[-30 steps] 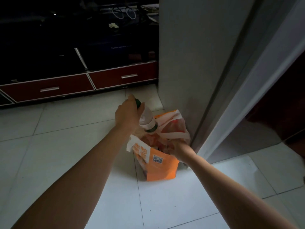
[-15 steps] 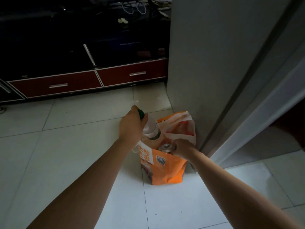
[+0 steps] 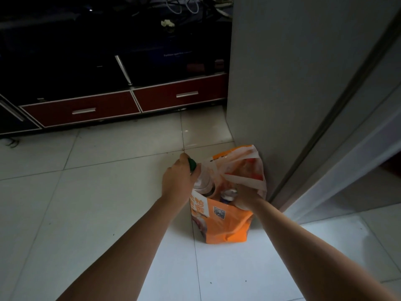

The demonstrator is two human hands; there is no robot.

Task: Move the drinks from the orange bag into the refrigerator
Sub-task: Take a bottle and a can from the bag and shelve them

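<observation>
While a crinkled orange bag [image 3: 225, 224] sits lower centre, the left hand [image 3: 176, 181] grips a clear bottle [image 3: 202, 180] and the right hand [image 3: 246, 197] seems closed around a can [image 3: 227, 194].

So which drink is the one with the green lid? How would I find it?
Find the tall grey fridge, then the orange bag on the floor beside it. The bottle sticks out of the bag's left side, held at the neck by the left hand. It is clear plastic with a green cap, unlike the shiny can beside it.
</observation>
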